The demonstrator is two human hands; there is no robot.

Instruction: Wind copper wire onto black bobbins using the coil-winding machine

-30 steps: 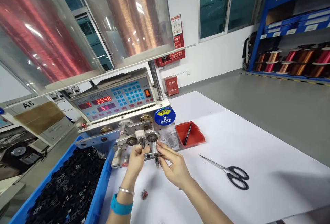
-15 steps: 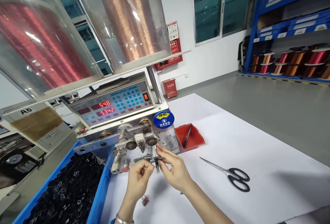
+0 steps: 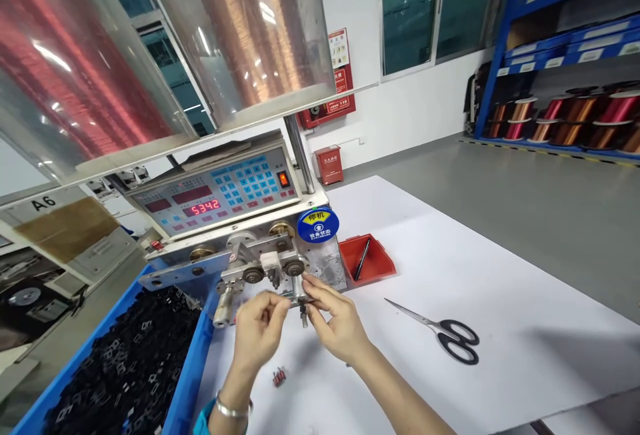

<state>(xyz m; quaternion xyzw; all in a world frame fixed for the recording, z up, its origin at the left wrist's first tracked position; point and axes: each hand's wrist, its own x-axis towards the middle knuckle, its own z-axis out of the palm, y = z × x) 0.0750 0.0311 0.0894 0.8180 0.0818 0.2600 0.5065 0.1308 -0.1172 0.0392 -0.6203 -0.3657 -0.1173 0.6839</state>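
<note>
A coil winding machine [image 3: 235, 221] with a keypad and red digit display stands on the white table [image 3: 500, 301]. My right hand [image 3: 334, 323] pinches a small dark part at the spindle [image 3: 300, 291] on the machine's front. Just left of the spindle, my left hand [image 3: 259, 329] is raised with its fingertips pinched together; what they hold is too small to make out. A small wound red coil [image 3: 279, 376] lies on the table below my hands.
A blue bin [image 3: 115, 368] full of small black parts sits at the left. A red tray [image 3: 367, 261] with a pen and black-handled scissors [image 3: 445, 331] lie to the right. Big wire spools [image 3: 150, 48] hang overhead. Blue shelves [image 3: 565, 68] hold copper spools.
My left hand dropped from the spindle, then rose back toward it with fingers pinched. The display changed from 254.8 to 5342. My right hand stayed at the spindle.
</note>
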